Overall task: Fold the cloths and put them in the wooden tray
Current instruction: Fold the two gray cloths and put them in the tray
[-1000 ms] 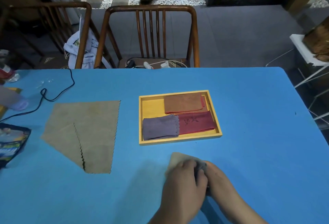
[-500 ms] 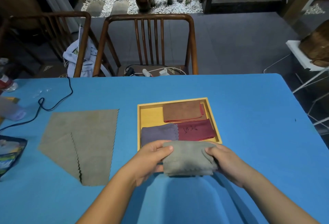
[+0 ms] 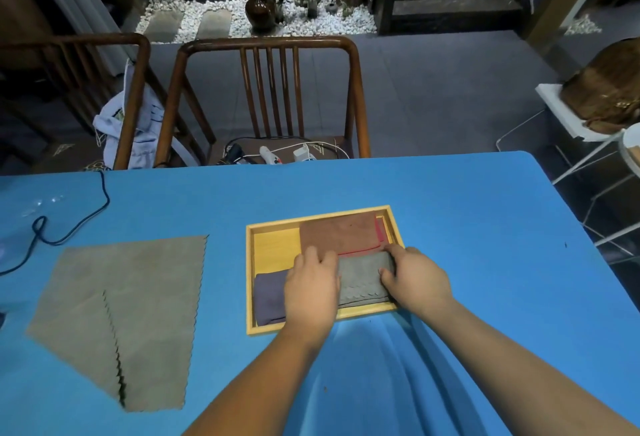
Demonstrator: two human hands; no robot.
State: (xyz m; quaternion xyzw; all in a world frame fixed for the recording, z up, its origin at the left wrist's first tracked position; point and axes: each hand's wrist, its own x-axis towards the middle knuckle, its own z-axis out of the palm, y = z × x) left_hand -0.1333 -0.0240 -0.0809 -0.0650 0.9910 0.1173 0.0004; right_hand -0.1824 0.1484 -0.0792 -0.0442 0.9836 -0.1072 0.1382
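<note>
The wooden tray [image 3: 273,247] lies on the blue table in front of me. In it a folded brown cloth [image 3: 341,233] sits at the back and a folded purple cloth [image 3: 268,297] at the front left. A folded grey cloth [image 3: 360,280] rests in the tray's front right, on top of a red cloth that shows only as a thin edge. My left hand [image 3: 311,290] grips the grey cloth's left side and my right hand [image 3: 415,280] grips its right side. A large grey-brown cloth [image 3: 138,311] lies partly folded on the table to the left.
A black cable [image 3: 69,228] loops over the table's back left. Two wooden chairs [image 3: 270,89] stand behind the far edge, one with chargers on its seat. A white stand [image 3: 571,117] with a brown bag is off the right side.
Both hands carried the folded grey cloth forward from the table's near edge and set it down in the tray's front right, over the red cloth.
</note>
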